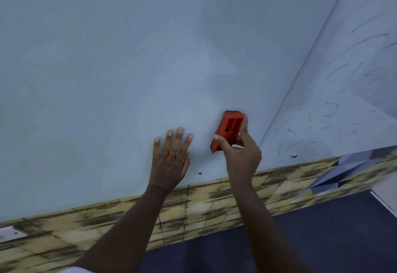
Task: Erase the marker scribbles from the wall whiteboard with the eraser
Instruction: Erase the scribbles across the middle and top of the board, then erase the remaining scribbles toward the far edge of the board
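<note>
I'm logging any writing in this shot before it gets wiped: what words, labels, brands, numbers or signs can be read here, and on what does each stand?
No text here can be read.
Dark marker scribbles on the white wall whiteboard panel at right: loose strokes, some letter-like, too blurred to read.
Red plastic eraser in the right hand: no label or brand visible.
Pale whiteboard panel under the flat left hand: no writing visible.

Dim, soft, slightly blurred; edges perhaps warped

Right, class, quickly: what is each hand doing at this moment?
Left hand: open, fingers spread flat on the whiteboard.
Right hand: grips the red eraser against the board.
</note>
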Action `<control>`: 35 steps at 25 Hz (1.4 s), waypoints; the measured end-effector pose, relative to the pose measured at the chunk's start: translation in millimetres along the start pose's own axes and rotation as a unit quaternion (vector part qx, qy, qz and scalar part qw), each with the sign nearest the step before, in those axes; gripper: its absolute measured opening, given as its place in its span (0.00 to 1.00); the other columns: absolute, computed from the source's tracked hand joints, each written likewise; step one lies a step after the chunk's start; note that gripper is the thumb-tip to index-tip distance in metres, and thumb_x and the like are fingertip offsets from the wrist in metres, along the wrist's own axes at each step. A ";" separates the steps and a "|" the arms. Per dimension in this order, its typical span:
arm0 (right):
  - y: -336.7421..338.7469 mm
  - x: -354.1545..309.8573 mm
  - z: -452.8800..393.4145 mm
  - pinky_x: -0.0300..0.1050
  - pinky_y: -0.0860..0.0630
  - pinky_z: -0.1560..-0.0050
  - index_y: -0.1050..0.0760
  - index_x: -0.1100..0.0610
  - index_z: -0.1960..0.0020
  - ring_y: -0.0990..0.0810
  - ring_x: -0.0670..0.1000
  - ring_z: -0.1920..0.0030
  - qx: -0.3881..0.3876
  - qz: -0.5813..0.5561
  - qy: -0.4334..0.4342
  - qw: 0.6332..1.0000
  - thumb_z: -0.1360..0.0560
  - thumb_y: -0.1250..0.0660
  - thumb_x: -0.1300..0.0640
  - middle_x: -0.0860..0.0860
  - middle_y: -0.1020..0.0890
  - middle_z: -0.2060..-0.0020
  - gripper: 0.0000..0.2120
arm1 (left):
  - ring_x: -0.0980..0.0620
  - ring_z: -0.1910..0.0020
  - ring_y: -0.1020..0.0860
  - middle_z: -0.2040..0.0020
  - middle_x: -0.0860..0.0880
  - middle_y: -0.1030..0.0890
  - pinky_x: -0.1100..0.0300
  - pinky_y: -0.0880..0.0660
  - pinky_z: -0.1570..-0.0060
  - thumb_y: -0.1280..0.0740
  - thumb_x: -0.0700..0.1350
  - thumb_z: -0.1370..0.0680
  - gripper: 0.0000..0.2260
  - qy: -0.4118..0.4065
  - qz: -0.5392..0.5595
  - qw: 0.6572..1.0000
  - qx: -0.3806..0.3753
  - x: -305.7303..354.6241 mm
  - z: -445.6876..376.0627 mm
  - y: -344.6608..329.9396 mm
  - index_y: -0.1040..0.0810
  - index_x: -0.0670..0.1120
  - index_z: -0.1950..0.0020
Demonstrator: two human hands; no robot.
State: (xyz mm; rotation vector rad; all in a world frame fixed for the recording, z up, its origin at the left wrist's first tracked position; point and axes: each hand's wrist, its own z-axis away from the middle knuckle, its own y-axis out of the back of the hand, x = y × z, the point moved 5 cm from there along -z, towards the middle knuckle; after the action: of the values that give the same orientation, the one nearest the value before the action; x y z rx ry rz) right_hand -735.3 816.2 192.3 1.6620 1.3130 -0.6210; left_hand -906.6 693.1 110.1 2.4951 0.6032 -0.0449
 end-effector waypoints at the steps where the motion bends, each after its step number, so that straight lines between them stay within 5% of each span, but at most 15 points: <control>1: -9.8 -10.8 8.8 0.42 0.21 0.57 0.43 0.35 0.20 0.21 0.44 0.59 -0.018 0.041 0.045 0.998 0.31 0.24 0.33 0.46 0.20 0.56 0.45 | 0.41 0.13 0.51 0.12 0.43 0.50 0.37 0.54 0.16 0.31 0.46 0.18 0.37 -0.006 0.011 1.000 -0.024 -0.8 12.0 1.0 0.44 0.47 0.13; 6: -62.3 -69.9 48.4 0.49 0.24 0.55 0.33 0.43 0.22 0.31 0.50 0.53 -0.028 0.088 0.250 0.964 0.26 0.25 0.39 0.51 0.29 0.53 0.36 | 0.44 0.14 0.45 0.12 0.44 0.46 0.37 0.46 0.17 0.29 0.41 0.21 0.38 -0.035 0.031 0.993 -0.105 -29.5 62.8 25.4 0.42 0.42 0.14; 12: -123.5 -109.7 100.3 0.49 0.27 0.54 0.34 0.40 0.22 0.33 0.52 0.53 -0.072 0.123 0.329 0.934 0.26 0.28 0.38 0.52 0.30 0.53 0.34 | 0.44 0.17 0.37 0.14 0.46 0.41 0.34 0.36 0.24 0.30 0.38 0.20 0.34 0.100 -0.077 0.991 -0.049 -191.6 123.1 99.4 0.36 0.46 0.15; 16: -176.3 -105.6 158.4 0.53 0.31 0.56 0.35 0.39 0.22 0.32 0.57 0.56 -0.147 0.234 0.414 0.867 0.25 0.27 0.41 0.55 0.29 0.54 0.34 | 0.41 0.20 0.35 0.14 0.45 0.39 0.35 0.34 0.27 0.32 0.34 0.20 0.34 0.094 -0.100 0.989 -0.057 -233.2 142.9 116.9 0.36 0.47 0.15; 19: -199.0 -89.0 189.8 0.53 0.32 0.57 0.34 0.40 0.23 0.31 0.57 0.57 -0.177 0.258 0.493 0.812 0.22 0.30 0.54 0.56 0.27 0.54 0.30 | 0.38 0.22 0.34 0.16 0.42 0.38 0.36 0.31 0.32 0.31 0.34 0.21 0.35 0.133 -0.086 0.985 -0.074 -229.1 153.3 117.3 0.35 0.47 0.15; 23: -204.1 -45.9 214.1 0.55 0.28 0.51 0.30 0.44 0.26 0.28 0.59 0.48 -0.280 0.307 0.533 0.737 0.32 0.25 0.61 0.57 0.25 0.46 0.37 | 0.35 0.28 0.29 0.22 0.39 0.31 0.37 0.27 0.41 0.27 0.35 0.25 0.37 0.161 -0.046 0.978 -0.125 -210.3 156.1 115.4 0.34 0.47 0.17; 30: -152.4 -32.3 190.3 0.55 0.30 0.48 0.37 0.46 0.22 0.29 0.58 0.48 -0.234 0.286 0.456 0.810 0.26 0.25 0.53 0.56 0.27 0.46 0.37 | 0.37 0.28 0.27 0.27 0.40 0.26 0.36 0.30 0.32 0.34 0.46 0.19 0.25 0.084 -0.018 0.989 -0.120 -169.1 88.6 118.3 0.28 0.44 0.20; 35: -95.1 -52.5 140.8 0.54 0.29 0.46 0.32 0.48 0.23 0.27 0.57 0.44 -0.137 0.277 0.398 0.864 0.23 0.28 0.49 0.56 0.24 0.41 0.30 | 0.39 0.27 0.24 0.27 0.41 0.23 0.32 0.31 0.29 0.27 0.45 0.22 0.26 -0.027 0.029 0.991 -0.128 -100.2 40.1 110.4 0.24 0.44 0.24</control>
State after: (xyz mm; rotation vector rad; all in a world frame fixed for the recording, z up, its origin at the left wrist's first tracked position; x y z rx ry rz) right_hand -821.2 670.6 137.1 1.9936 1.2656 0.6454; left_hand -945.3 549.0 149.9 2.2537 0.4807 -0.0120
